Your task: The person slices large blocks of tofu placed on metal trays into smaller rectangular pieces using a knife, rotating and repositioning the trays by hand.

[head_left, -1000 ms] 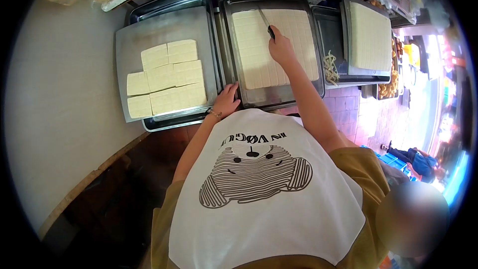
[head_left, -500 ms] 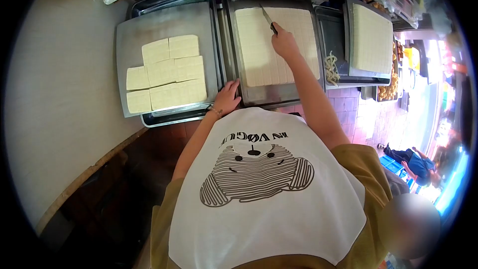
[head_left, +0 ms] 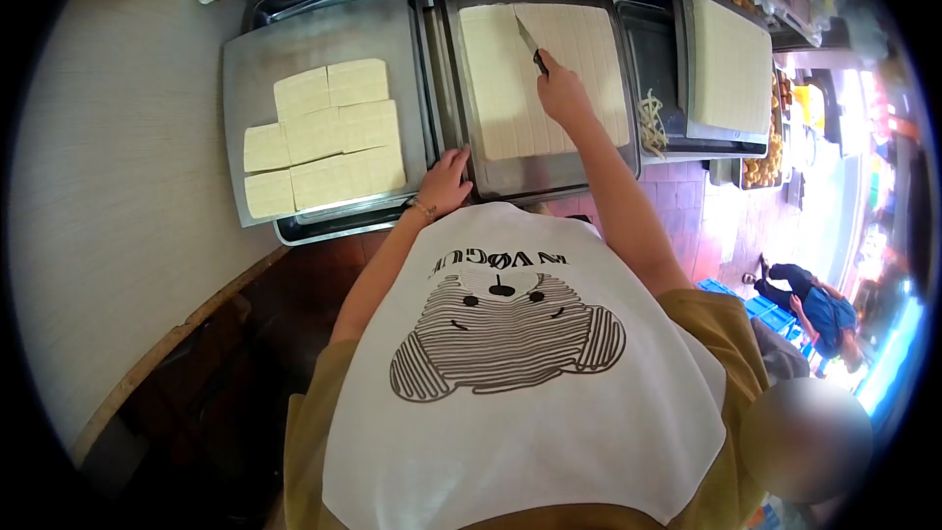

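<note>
A knife (head_left: 528, 35) with a dark handle is gripped in my right hand (head_left: 564, 93). Its blade lies over a large pale tofu slab (head_left: 530, 123), with the tip just inside the far edge. Lengthwise lines run down the slab, which sits in a metal tray (head_left: 540, 175). My left hand (head_left: 446, 182) rests with fingers apart on the near rims, between this tray and the one on the left. Several cut tofu pieces (head_left: 324, 137) lie on a flat metal sheet (head_left: 265, 59) over the left tray.
At right, another pale slab (head_left: 731, 64) lies on a board beside thin pale strips (head_left: 652, 124) in a dark tray (head_left: 653, 49). Farther right is a tray of brownish pieces (head_left: 762, 167). A person (head_left: 824, 319) is in the background near blue crates (head_left: 770, 314).
The knife tip has come slightly toward me from the slab's far edge. My left hand stays on the tray rims. The whole view has shifted a little.
</note>
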{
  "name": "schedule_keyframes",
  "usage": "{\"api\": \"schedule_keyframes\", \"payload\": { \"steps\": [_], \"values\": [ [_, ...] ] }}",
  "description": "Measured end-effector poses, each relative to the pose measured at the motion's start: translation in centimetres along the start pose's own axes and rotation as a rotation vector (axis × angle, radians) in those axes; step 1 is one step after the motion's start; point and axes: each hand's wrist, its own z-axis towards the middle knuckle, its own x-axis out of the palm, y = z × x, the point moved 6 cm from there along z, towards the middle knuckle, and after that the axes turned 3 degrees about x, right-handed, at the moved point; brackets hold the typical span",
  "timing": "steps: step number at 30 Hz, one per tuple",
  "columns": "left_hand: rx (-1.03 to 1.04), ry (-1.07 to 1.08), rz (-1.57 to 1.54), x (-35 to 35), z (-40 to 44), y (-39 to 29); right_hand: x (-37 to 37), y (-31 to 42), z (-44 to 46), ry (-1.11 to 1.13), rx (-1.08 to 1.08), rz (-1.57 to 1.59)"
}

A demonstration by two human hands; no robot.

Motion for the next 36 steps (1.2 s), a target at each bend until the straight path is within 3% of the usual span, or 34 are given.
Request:
{"api": "schedule_keyframes", "payload": {
  "steps": [36],
  "values": [
    [-0.047, 0.090, -0.051, 0.2, 0.3, 0.6, 1.1, -3.3, -12.5, 0.082, 0.006, -0.079]
  ]
}}
